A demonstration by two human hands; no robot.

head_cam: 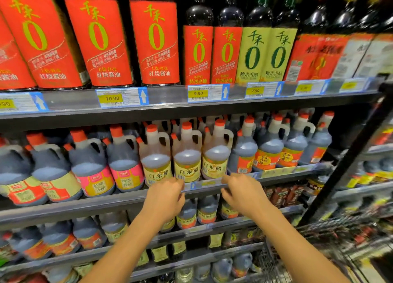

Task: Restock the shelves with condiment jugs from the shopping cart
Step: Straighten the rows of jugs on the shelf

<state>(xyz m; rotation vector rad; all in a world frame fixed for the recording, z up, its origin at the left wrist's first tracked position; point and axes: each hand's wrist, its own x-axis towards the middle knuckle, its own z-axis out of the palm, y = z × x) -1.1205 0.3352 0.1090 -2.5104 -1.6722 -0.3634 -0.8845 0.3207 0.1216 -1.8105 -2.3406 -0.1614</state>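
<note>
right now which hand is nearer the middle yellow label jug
Left. The left hand sits just below the middle yellow label jug; the right hand is below the next jug over.

the jugs (187, 155) look like translucent plastic with glossy paper labels and smooth orange caps. the shelf edge (85, 206) is matt grey metal. the shopping cart (331, 238) is shiny wire metal.

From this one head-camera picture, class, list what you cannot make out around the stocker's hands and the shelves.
- Wire shopping cart, head view: blurred, cut by the right edge; its contents are unreadable.
- Left hand and right hand: seen from behind, so fingertips and any grip are hidden.
- Yellow-labelled clear vinegar jugs: rows behind are hidden by the front ones.
- Blue-edged price tags at right: too blurred to read.
</note>
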